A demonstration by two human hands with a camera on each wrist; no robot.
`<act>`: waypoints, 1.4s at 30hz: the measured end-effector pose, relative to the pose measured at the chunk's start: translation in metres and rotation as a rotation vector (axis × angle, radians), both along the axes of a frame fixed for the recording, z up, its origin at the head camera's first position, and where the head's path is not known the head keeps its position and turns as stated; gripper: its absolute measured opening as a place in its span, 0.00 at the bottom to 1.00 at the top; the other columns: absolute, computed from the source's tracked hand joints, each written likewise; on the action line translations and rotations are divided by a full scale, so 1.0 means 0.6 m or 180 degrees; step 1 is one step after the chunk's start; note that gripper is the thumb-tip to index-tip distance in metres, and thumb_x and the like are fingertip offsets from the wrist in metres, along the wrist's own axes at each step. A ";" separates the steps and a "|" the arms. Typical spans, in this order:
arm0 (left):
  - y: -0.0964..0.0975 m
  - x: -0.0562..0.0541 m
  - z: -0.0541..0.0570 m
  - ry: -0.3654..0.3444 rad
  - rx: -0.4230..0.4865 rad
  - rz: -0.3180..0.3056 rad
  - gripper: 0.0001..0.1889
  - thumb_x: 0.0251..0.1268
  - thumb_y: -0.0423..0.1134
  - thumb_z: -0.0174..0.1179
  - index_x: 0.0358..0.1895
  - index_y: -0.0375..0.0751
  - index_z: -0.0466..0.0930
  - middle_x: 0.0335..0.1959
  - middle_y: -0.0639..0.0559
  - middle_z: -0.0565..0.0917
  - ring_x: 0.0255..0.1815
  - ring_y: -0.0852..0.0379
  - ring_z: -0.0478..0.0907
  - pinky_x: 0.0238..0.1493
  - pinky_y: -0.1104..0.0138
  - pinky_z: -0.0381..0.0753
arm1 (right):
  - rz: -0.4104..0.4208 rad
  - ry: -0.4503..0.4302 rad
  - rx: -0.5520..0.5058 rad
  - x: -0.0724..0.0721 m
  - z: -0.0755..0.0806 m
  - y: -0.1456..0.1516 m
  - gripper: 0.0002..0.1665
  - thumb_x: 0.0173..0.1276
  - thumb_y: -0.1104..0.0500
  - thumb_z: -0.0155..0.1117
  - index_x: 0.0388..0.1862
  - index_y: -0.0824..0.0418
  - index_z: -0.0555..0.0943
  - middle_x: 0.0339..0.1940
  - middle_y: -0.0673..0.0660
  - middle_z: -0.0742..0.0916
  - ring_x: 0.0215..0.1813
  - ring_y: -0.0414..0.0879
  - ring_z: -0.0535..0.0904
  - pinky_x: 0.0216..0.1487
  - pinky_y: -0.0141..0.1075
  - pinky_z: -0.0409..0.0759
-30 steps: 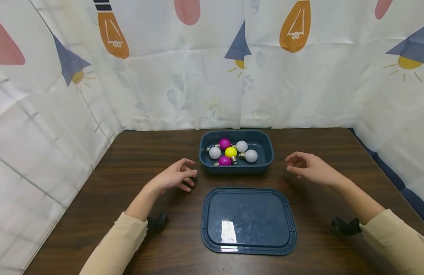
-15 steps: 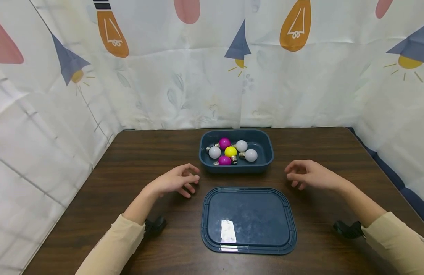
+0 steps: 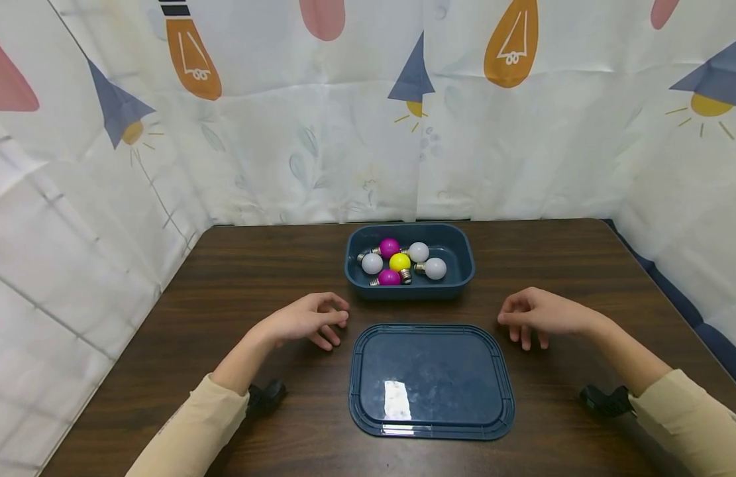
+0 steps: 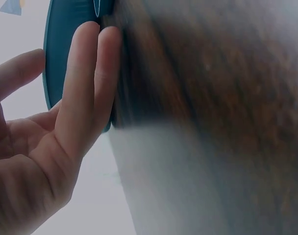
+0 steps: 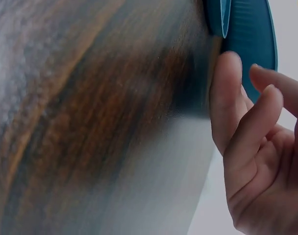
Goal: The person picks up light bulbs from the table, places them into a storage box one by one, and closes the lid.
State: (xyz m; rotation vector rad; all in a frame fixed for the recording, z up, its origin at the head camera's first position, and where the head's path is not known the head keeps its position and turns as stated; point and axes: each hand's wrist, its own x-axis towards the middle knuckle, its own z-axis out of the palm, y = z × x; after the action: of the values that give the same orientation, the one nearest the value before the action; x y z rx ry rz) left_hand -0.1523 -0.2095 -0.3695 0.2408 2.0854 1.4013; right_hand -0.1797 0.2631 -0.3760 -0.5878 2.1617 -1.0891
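Note:
My left hand (image 3: 311,319) hovers over the wooden table, just left of a flat dark blue lid (image 3: 432,381), its fingers loosely bent around nothing. On the lid's other side my right hand (image 3: 540,315) hangs with relaxed fingers and nothing in them. Behind the lid stands a dark blue box (image 3: 409,291) holding several light bulbs: white bulbs such as one (image 3: 435,268) at the right, a yellow bulb (image 3: 399,263) in the middle, and magenta bulbs including a rear one (image 3: 389,248). Both wrist views show empty fingers, with the blue box (image 4: 56,63) beyond them.
The dark wood table (image 3: 272,265) has its back edge against a white printed curtain (image 3: 254,165). More curtain hangs at both sides. Small black devices, such as the left one (image 3: 266,397), are strapped at both wrists.
Both hands have come slightly nearer to me, toward the lid's upper corners. The right fingers droop more than before. Box, bulbs and lid stay in place.

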 end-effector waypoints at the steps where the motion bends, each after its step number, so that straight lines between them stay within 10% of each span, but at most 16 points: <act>1: 0.001 0.001 0.000 -0.0008 -0.0005 -0.0029 0.23 0.80 0.41 0.57 0.67 0.27 0.69 0.49 0.34 0.80 0.40 0.41 0.86 0.41 0.54 0.89 | 0.0042 -0.0015 0.0012 0.000 -0.001 0.000 0.17 0.82 0.54 0.57 0.47 0.69 0.82 0.31 0.63 0.86 0.26 0.58 0.84 0.18 0.41 0.82; 21: 0.024 0.012 -0.007 -0.0115 -0.0274 -0.0290 0.19 0.78 0.44 0.59 0.58 0.30 0.79 0.41 0.41 0.84 0.32 0.48 0.86 0.37 0.58 0.90 | 0.0290 -0.0357 -0.0184 0.003 -0.010 -0.012 0.17 0.82 0.55 0.57 0.45 0.69 0.86 0.32 0.65 0.88 0.33 0.59 0.88 0.34 0.47 0.89; 42: 0.029 0.012 -0.005 0.0040 0.0039 0.0048 0.20 0.74 0.35 0.64 0.62 0.27 0.75 0.44 0.39 0.82 0.39 0.47 0.84 0.41 0.55 0.89 | 0.0365 -0.0532 -0.0449 -0.009 -0.004 -0.010 0.20 0.80 0.62 0.59 0.61 0.78 0.77 0.44 0.67 0.86 0.46 0.59 0.87 0.48 0.46 0.88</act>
State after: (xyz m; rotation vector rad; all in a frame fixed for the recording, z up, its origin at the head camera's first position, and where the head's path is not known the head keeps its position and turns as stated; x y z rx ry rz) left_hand -0.1453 -0.1920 -0.3726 0.2400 2.0934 1.4250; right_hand -0.1852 0.2568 -0.3786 -0.6518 1.8964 -1.1910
